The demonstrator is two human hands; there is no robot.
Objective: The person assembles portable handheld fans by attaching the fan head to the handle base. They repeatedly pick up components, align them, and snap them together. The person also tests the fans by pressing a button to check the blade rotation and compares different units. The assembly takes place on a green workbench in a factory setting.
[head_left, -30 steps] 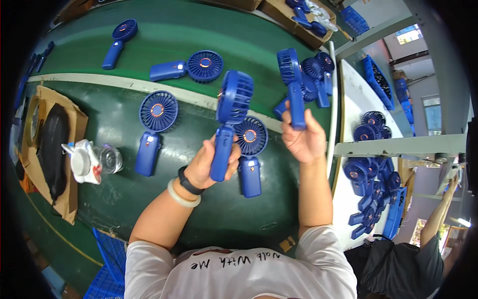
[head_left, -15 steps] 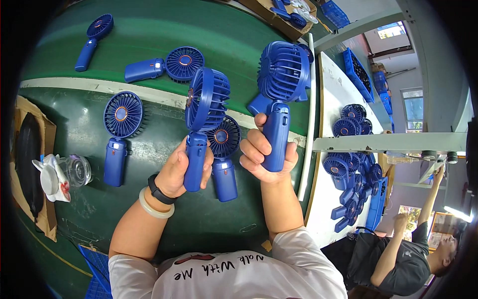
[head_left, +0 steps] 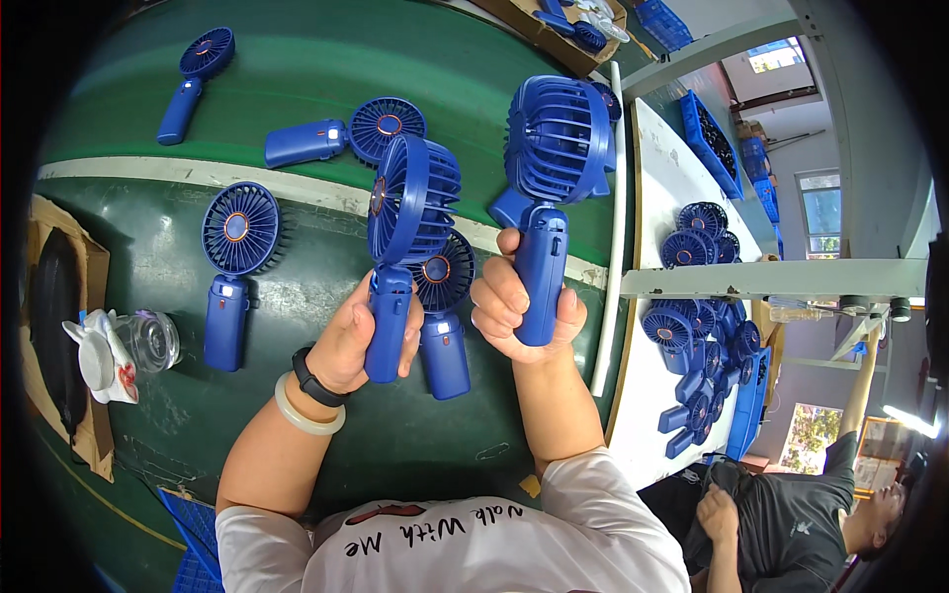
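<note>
My left hand (head_left: 344,341) is wrapped round the handle of a blue handheld fan (head_left: 399,212), held upright with its round head turned side-on. In my right hand (head_left: 502,308) is a second blue handheld fan (head_left: 543,282), its caged head up and tilted away. Behind and below the left one, another fan (head_left: 446,361) lies on the dark green table (head_left: 297,435), its head partly hidden. One more fan (head_left: 227,321) rests on the table to the left of my left hand.
Two blue fans (head_left: 302,143) (head_left: 180,111) lie on the green belt (head_left: 297,59) beyond a pale strip. A clear jar (head_left: 153,341), a white cloth (head_left: 107,356) and a cardboard box (head_left: 96,267) sit left. Several fans cover a white table (head_left: 643,395) at right; a co-worker (head_left: 801,524) stands there.
The fans on the green belt have shifted to the right. My right hand has moved slightly left and down with its fan. The co-worker has lowered one hand.
</note>
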